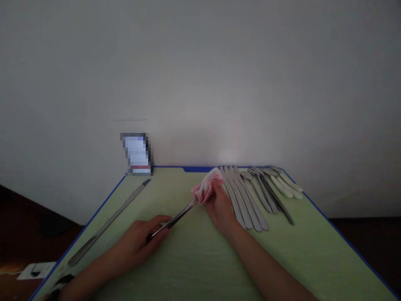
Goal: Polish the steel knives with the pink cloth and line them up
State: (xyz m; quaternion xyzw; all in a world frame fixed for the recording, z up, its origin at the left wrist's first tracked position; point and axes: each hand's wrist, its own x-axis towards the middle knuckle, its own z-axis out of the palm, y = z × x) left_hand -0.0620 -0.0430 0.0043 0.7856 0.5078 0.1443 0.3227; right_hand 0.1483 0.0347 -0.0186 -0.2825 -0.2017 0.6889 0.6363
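Observation:
My left hand (pixel 144 238) is closed around the handle of a shiny metal piece of cutlery (pixel 180 215), which slants up and to the right above the table. Its far end is wrapped in a pink and white cloth (pixel 205 188), so I cannot tell which kind of cutlery it is. My right hand (pixel 219 205) grips that cloth around the covered end. Just right of this hand, several long flat metal handles (pixel 241 196) lie side by side, their upper ends near the cloth. A metal table knife (pixel 109 223) lies alone on the left.
The pale green table (pixel 188 267) has a blue edge and meets a plain wall. A pixelated phone (pixel 138 154) leans at the back left corner. Spoons and forks (pixel 263 188) and white-handled cutlery (pixel 283 186) lie at the right. A white power strip (pixel 36 270) is below left.

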